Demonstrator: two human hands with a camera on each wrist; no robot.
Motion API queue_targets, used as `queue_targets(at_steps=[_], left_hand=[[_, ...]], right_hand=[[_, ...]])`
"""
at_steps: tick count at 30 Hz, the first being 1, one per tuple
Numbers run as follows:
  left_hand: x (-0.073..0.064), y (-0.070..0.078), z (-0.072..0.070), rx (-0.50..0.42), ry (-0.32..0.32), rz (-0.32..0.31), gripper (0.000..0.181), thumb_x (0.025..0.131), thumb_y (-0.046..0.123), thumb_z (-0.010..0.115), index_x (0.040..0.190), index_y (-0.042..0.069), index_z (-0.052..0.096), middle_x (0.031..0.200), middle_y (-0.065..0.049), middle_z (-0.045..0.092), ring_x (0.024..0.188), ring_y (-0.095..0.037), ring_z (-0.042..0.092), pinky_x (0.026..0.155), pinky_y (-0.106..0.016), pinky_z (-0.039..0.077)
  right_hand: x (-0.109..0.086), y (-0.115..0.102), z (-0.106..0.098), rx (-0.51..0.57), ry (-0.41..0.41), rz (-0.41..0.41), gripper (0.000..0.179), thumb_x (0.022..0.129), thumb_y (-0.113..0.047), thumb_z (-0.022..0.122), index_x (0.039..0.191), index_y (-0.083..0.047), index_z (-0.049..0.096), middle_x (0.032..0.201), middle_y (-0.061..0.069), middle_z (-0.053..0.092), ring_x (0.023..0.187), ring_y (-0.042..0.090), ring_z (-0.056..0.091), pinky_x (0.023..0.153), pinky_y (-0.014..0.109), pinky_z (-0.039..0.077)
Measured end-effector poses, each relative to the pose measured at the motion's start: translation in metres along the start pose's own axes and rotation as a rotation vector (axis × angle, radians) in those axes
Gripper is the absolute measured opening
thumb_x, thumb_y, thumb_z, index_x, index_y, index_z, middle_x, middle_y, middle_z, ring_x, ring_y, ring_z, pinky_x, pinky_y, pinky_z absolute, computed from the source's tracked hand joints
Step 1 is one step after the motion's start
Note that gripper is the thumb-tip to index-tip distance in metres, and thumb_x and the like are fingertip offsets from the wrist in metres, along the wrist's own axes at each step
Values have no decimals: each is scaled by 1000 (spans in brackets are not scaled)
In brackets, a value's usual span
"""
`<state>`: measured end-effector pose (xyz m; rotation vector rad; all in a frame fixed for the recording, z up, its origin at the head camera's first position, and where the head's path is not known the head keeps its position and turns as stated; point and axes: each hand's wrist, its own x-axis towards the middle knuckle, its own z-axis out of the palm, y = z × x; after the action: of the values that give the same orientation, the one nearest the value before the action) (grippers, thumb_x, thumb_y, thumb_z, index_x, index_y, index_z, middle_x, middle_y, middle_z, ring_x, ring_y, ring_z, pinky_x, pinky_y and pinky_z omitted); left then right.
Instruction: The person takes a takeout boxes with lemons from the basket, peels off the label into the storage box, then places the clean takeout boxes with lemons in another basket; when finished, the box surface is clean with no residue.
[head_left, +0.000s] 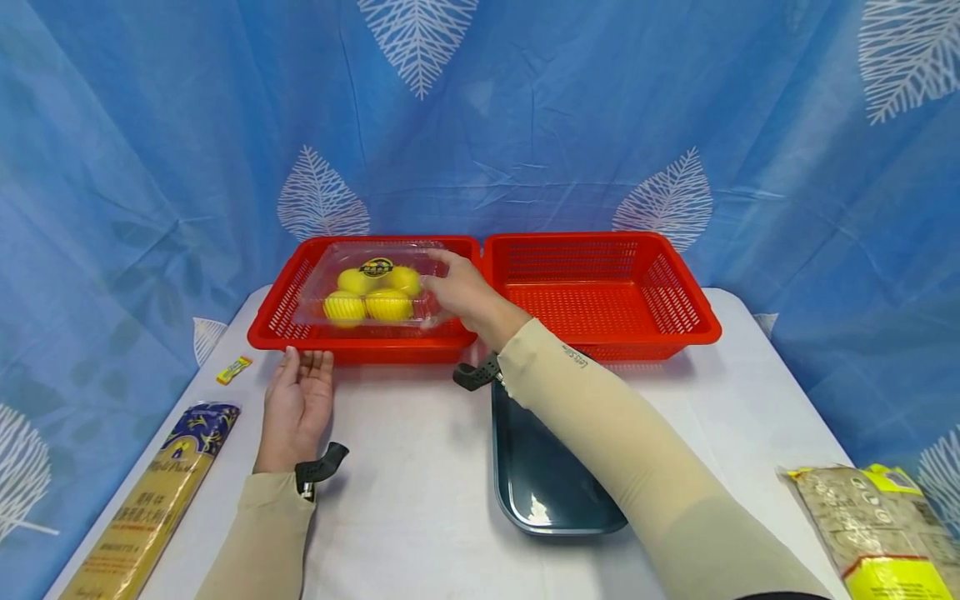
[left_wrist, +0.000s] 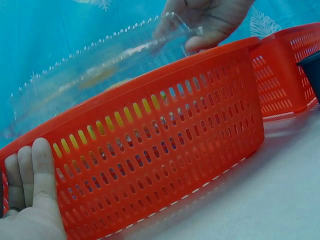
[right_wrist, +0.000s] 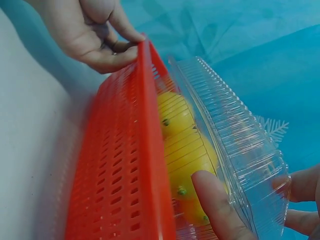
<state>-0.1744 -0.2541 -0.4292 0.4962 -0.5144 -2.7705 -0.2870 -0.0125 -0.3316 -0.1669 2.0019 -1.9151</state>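
My right hand (head_left: pixel 471 293) grips the right end of a clear plastic fruit box (head_left: pixel 438 267), thumb on the near side and fingers on the far side. Several yellow fruits (head_left: pixel 388 305) show through it, under a round black-and-yellow label (head_left: pixel 377 267). The box is over the left red basket (head_left: pixel 367 354), its lower part behind the front wall in the left wrist view. Palm up, my left hand (head_left: pixel 298 408) touches that basket's front; its straight fingers (left_wrist: pixel 42 165) lie against the slotted wall, close under the rim.
A second red basket (head_left: pixel 577 308) stands alongside on the right. Nearer lies a dark tray (head_left: pixel 551 487), partly under my right arm. A small yellow packet (head_left: pixel 234 370) and a long pasta pack (head_left: pixel 153 500) lie at left; a brownish bag (head_left: pixel 855 517) lies at right.
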Motion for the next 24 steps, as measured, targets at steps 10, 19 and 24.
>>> queue_targets(at_steps=[10,19,24], left_hand=[[1,0,-4,-8,-23,2,45,103,22,66,142,12,46,124,-6,50,119,-19,54,103,-32,51],[0,-1,-3,4,-31,6,49,103,22,66,146,13,43,128,-6,48,124,-18,52,104,-31,50],[0,0,-3,-14,-27,1,50,103,22,67,147,14,44,130,-6,48,126,-18,51,104,-31,50]], right_hand=[[-12,-11,-5,-23,-24,-9,64,106,-8,64,164,-22,39,145,16,52,58,28,64,68,47,63],[-25,-20,-12,-1,-31,-40,65,106,-8,63,164,-20,38,140,16,54,91,48,64,70,51,63],[-32,-24,-15,-37,-29,-54,65,106,-9,65,164,-22,40,131,16,56,97,44,62,70,49,63]])
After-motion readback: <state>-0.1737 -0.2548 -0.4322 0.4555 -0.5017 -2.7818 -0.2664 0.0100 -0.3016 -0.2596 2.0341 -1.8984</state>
